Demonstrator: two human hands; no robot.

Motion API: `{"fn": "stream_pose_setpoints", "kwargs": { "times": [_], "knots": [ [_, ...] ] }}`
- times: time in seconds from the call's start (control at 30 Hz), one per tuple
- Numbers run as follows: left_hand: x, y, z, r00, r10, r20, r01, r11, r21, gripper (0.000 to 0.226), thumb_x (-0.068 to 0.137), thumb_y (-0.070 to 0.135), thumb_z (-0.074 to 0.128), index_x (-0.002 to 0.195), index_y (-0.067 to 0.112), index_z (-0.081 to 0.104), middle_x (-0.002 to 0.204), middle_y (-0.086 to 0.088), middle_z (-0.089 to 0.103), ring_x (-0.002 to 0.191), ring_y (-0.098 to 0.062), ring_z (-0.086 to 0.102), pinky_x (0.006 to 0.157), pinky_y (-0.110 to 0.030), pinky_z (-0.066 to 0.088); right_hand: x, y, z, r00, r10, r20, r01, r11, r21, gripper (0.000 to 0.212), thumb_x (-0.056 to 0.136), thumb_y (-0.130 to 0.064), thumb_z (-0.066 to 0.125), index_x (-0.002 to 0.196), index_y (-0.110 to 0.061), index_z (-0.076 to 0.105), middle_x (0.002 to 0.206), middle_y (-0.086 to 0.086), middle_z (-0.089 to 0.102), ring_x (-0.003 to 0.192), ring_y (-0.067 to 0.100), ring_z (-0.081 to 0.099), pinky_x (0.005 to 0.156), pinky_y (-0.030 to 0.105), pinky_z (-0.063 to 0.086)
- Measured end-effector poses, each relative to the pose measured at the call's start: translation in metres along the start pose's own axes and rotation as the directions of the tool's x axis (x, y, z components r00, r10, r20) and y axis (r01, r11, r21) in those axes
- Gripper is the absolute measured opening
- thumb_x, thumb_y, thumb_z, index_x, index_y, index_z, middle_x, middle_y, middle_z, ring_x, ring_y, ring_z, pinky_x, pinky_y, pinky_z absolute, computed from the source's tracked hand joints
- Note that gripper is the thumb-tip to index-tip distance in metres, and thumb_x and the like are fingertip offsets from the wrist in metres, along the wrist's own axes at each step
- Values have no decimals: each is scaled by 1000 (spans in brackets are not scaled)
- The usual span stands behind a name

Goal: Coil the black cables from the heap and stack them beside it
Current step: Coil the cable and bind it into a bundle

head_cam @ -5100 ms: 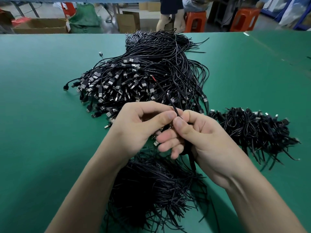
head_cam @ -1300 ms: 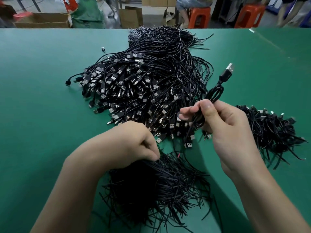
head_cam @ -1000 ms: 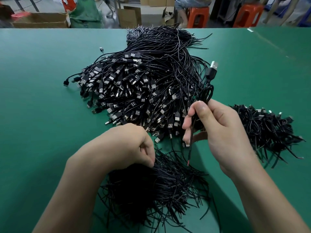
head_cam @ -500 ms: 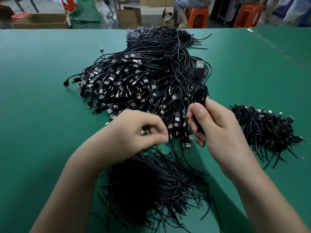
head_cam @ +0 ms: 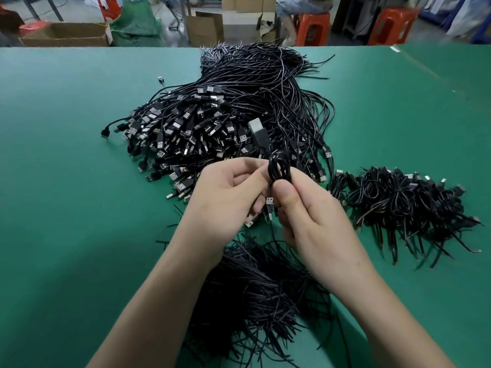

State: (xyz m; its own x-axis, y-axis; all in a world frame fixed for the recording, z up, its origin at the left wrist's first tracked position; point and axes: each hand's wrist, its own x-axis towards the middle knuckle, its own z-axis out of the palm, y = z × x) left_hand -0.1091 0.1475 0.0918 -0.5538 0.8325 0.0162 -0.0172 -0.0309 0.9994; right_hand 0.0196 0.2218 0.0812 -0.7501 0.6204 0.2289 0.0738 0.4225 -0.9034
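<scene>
A big heap of black USB cables (head_cam: pixel 228 123) covers the middle of the green table (head_cam: pixel 66 181). My right hand (head_cam: pixel 313 216) grips a coiled cable (head_cam: pixel 279 168) upright in front of the heap, its USB plug (head_cam: pixel 257 130) sticking up. My left hand (head_cam: pixel 228 192) meets it from the left, fingertips pinching at the coil; whether a tie is between them is hidden. The stack of coiled cables (head_cam: pixel 403 203) lies to the right of my hands. A pile of short black ties (head_cam: pixel 260 296) lies under my wrists.
Beyond the table's far edge stand cardboard boxes (head_cam: pixel 63 35), a green sack (head_cam: pixel 135 25) and orange stools (head_cam: pixel 313 27), with a person seated on one. A small loose plug (head_cam: pixel 160 79) lies left of the heap.
My left hand has lifted off the pile of ties and come up to the coil. My right hand has brought the coiled cable left and nearer, toward the middle.
</scene>
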Motion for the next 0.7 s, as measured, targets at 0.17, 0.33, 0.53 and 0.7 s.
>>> {"fn": "stream_pose_setpoints", "kwargs": {
  "times": [0.17, 0.33, 0.53, 0.7],
  "knots": [
    [0, -3, 8, 996, -10, 84, 16, 998, -66, 32, 107, 17, 55, 83, 12, 75, 61, 4, 50, 57, -9, 43, 53, -18, 40, 0, 1, 0, 994, 17, -107, -28, 995, -99, 35, 108, -42, 39, 81, -22, 48, 62, -8, 49, 53, 9, 41, 49, 37, 38],
    [0, -3, 6, 965, -54, 255, 117, 964, -240, 23, 103, 15, 58, 91, 10, 77, 78, 3, 63, 74, -5, 57, 66, -19, 50, 1, 2, -5, 977, 36, -211, -83, 972, -220, 39, 105, -45, 37, 74, -22, 42, 64, -11, 52, 52, 8, 41, 48, 29, 36],
    [1, -7, -2, 976, -114, 186, 145, 976, -161, 32, 86, 19, 72, 117, 13, 78, 89, 0, 75, 80, -4, 67, 71, -17, 55, -5, -2, -2, 985, 49, -166, -94, 957, -275, 40, 107, -47, 29, 78, -23, 41, 62, -6, 49, 55, 12, 43, 54, 36, 38],
    [3, -7, -3, 970, -132, 204, 173, 964, -200, 25, 81, 24, 73, 100, 8, 78, 78, 1, 69, 70, -5, 62, 67, -19, 50, -3, -2, -7, 993, 67, -99, -89, 968, -236, 39, 107, -44, 30, 77, -24, 44, 67, -13, 52, 59, 8, 44, 55, 26, 33]
  ]
}}
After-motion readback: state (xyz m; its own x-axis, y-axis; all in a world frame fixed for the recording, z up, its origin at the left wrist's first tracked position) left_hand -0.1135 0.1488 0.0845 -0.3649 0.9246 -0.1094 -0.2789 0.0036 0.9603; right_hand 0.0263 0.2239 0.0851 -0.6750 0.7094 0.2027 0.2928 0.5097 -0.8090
